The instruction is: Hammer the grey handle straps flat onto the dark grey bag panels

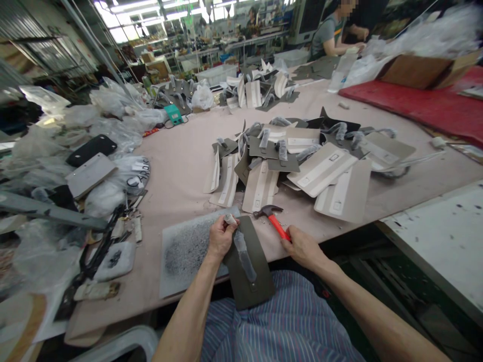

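My left hand (pixel 221 239) is closed around a short, whitish, wrapped-looking cylindrical tool (pixel 229 219); its lower end is hidden. Under it lies a dark olive panel (pixel 262 284), one end on the worn pale board (pixel 168 281), the other overhanging the table edge above my lap. A strap handle in clear plastic (pixel 245 256) runs along the panel. My right hand (pixel 305 247) grips the red handle of a claw hammer (pixel 278 224). Its head hovers over or rests on the table beside the panel; I cannot tell which.
Several similar panels (pixel 260 186) are heaped ahead, with another pile (pixel 254 93) farther back. Plastic bags and tools crowd the left, near a grey metal bar (pixel 49 208). A red sheet (pixel 411 105) lies at the far right. A person (pixel 328 37) works beyond the table.
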Available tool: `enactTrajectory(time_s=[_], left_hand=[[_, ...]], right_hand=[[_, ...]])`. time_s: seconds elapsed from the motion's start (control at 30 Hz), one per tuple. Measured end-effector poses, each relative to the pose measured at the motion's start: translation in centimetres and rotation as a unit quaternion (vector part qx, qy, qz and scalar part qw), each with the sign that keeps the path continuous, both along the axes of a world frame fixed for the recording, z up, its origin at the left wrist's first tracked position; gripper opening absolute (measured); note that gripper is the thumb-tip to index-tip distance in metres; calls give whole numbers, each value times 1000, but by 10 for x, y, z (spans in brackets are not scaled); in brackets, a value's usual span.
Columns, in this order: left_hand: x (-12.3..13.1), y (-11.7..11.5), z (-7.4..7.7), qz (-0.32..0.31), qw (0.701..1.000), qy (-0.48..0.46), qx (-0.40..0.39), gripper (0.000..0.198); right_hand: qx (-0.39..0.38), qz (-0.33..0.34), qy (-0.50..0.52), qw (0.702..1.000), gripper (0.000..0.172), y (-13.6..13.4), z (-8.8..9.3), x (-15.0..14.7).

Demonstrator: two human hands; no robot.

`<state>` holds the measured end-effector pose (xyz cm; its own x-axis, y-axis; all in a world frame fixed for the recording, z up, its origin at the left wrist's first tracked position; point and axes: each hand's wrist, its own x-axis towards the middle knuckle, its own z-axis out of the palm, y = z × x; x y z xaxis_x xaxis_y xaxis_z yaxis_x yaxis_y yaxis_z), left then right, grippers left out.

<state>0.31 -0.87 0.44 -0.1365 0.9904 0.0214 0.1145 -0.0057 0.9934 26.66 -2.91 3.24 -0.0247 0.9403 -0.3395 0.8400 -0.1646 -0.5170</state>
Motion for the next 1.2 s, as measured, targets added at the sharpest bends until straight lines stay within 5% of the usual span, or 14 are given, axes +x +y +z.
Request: enactTrajectory(time_s=[0.07,0.13,0.2,0.3,0.4,0.53,0.6,0.7,0.8,0.93,1.2], left_hand=[[0,0,0,-3,1000,26,9,20],[2,-2,3,-6,998,61,20,16],[4,-3,6,-5,995,100,29,11],[7,-6,9,-3,989,143,36,10],[9,-8,10,-10,983,176,43,11],[10,-9,10,-2,978,204,51,10],[10,-9,11,-8,979,199,54,11],[9,-9,12,-18,980,188,55,13],[9,-9,12,-20,981,186,49,14],[9,-10,11,-23,980,196,34,16],[8,-11,12,-13,986,162,43,19]], right_hand=[[-125,-71,201,969,11,2,11,-6],[-215,-124,352,903,11,2,23,-14],[-214,-140,403,879,16,-2,35,-23],[-28,-81,335,938,28,-7,54,-34],[177,72,137,972,28,-6,76,-38],[192,253,-60,946,19,5,116,-36],[233,241,-45,941,20,11,139,-37],[371,100,85,919,26,11,156,-42],[408,33,138,902,32,3,141,-45],[193,177,5,965,27,1,104,-35],[25,115,31,993,37,6,40,5]])
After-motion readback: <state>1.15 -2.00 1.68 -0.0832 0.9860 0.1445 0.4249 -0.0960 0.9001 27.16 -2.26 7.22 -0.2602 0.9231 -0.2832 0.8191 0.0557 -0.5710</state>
